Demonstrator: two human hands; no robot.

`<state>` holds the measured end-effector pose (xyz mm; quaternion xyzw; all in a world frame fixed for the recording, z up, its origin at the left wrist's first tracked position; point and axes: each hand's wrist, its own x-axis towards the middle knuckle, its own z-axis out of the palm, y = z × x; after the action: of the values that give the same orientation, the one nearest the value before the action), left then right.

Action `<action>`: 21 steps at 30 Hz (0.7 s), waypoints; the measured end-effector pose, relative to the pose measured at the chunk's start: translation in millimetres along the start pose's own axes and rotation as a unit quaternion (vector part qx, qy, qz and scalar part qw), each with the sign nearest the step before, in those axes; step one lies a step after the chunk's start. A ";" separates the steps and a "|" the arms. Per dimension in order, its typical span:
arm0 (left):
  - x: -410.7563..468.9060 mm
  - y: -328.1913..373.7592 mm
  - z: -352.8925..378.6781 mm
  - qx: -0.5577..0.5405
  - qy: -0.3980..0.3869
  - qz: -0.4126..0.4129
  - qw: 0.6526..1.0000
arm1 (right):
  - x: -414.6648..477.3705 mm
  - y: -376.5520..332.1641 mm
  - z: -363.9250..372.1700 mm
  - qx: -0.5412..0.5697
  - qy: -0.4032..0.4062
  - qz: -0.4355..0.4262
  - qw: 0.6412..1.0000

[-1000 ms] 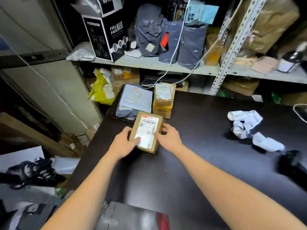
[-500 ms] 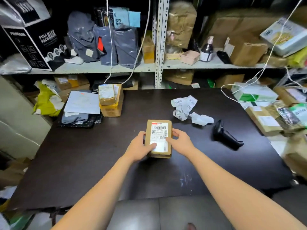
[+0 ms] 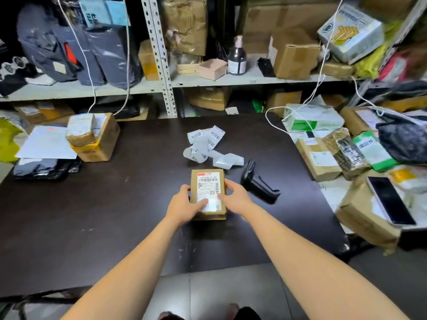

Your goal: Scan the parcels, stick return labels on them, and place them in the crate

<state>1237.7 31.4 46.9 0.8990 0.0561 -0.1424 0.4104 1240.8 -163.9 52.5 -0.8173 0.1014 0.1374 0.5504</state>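
A small brown cardboard parcel [image 3: 208, 194] with a white shipping label is gripped between left hand [image 3: 184, 204] and right hand [image 3: 235, 199].
It is held mid-worktop [image 3: 92, 215], beside a black handheld scanner [image 3: 258, 181].

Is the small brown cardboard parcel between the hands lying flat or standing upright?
Lying flat: the small brown cardboard parcel rests on the dark table, shipping label facing up.

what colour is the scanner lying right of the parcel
Black scanner, clearest in the head view.

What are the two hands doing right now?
Left hand: closed on the left side of the small box, thumb on its label.
Right hand: closed on the box's right side.
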 end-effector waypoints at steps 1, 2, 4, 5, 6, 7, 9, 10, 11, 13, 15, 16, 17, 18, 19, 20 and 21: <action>1.3 2.2 3.0 0.009 0.002 -0.003 1.000 | 1.8 3.0 -2.4 0.006 -0.007 0.004 1.000; 4.6 4.6 5.8 0.014 0.003 -0.007 1.000 | 5.4 5.3 -5.0 0.010 -0.012 0.005 1.000; 13.5 8.0 9.4 0.019 0.006 -0.012 1.000 | 14.2 7.7 -9.4 0.015 -0.013 0.001 1.000; 17.6 8.4 11.1 0.021 0.011 -0.014 1.000 | 18.5 8.5 -10.9 0.017 -0.013 -0.002 1.000; 21.1 9.0 12.2 0.023 0.017 -0.016 0.999 | 22.0 8.3 -12.6 0.018 -0.013 -0.002 1.000; 25.1 10.1 13.1 0.030 0.021 -0.019 0.999 | 25.8 8.4 -14.6 0.018 -0.012 0.001 1.000; 31.1 13.5 13.4 0.055 0.026 -0.023 0.998 | 29.0 8.0 -18.2 0.006 -0.010 0.012 1.000; 33.4 15.8 13.4 0.058 0.025 -0.017 0.998 | 29.5 8.0 -20.9 -0.003 -0.004 0.019 1.000; 35.9 18.7 13.2 0.053 0.019 -0.008 0.998 | 29.9 7.4 -24.5 -0.015 0.012 0.027 0.999; 44.7 23.9 11.8 0.053 -0.006 0.002 0.999 | 34.6 5.0 -34.6 -0.057 0.077 0.032 0.995; 53.0 26.4 12.5 0.064 -0.022 0.001 0.998 | 40.9 2.4 -46.3 -0.120 0.160 0.027 0.979; 55.1 27.6 13.9 0.068 -0.022 -0.001 0.997 | 43.8 2.2 -52.0 -0.157 0.198 0.030 0.967; 57.2 28.4 15.7 0.065 -0.017 -0.005 0.998 | 47.6 2.6 -57.0 -0.197 0.232 0.038 0.952; 58.3 29.4 17.5 0.058 -0.011 -0.008 0.998 | 50.2 3.6 -61.0 -0.236 0.256 0.047 0.936; 58.7 30.5 19.8 0.045 -0.004 -0.012 0.999 | 52.8 5.8 -63.9 -0.274 0.267 0.060 0.922; 58.3 31.6 22.4 0.032 0.003 -0.015 0.999 | 54.3 8.8 -66.5 -0.308 0.262 0.079 0.911; 57.4 33.0 24.9 0.022 0.008 -0.017 1.000 | 55.3 12.1 -68.7 -0.338 0.244 0.103 0.903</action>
<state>1294.3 -10.0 37.8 0.9077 0.0720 -0.1433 0.3879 1296.7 -233.0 47.8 -0.9472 0.2636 0.0153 0.1820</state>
